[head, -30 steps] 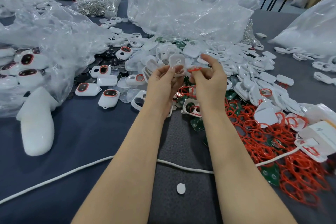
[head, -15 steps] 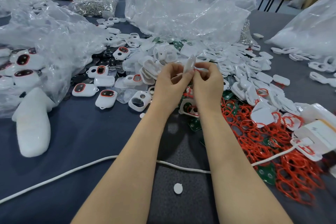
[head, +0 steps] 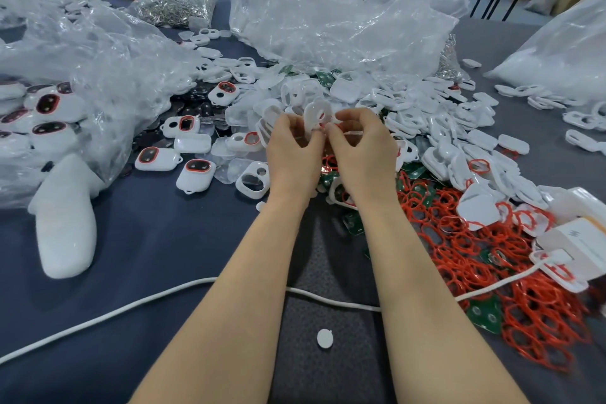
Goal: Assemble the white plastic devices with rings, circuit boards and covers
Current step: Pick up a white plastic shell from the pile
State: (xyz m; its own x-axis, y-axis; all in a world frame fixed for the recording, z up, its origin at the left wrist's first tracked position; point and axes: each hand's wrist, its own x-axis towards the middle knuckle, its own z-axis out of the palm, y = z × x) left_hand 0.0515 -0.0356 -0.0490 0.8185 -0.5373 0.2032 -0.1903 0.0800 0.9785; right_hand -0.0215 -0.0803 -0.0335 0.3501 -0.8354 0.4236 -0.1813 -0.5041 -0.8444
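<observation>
My left hand [head: 292,145] and my right hand [head: 360,145] meet over the middle of the table. Between their fingertips stands a white plastic cover [head: 316,115] with a round hole, tilted upright. A red ring [head: 324,125] shows at its lower edge, pinched by my right fingers. A heap of red rings [head: 492,259] lies to the right, with green circuit boards [head: 484,316] among them. White covers [head: 436,128] are piled behind my hands. Assembled white devices [head: 195,174] lie at the left.
Crumpled clear plastic bags [head: 328,20] rise behind and to the left. A white cable [head: 108,315] crosses the near table. A white foam piece [head: 65,223] lies at the left, white boxes [head: 577,239] at the right, a small white disc [head: 324,337] near me.
My hands came together. The red ring, held apart in my right fingers a second ago, is now against the white cover, which has turned from edge-on to show its hole.
</observation>
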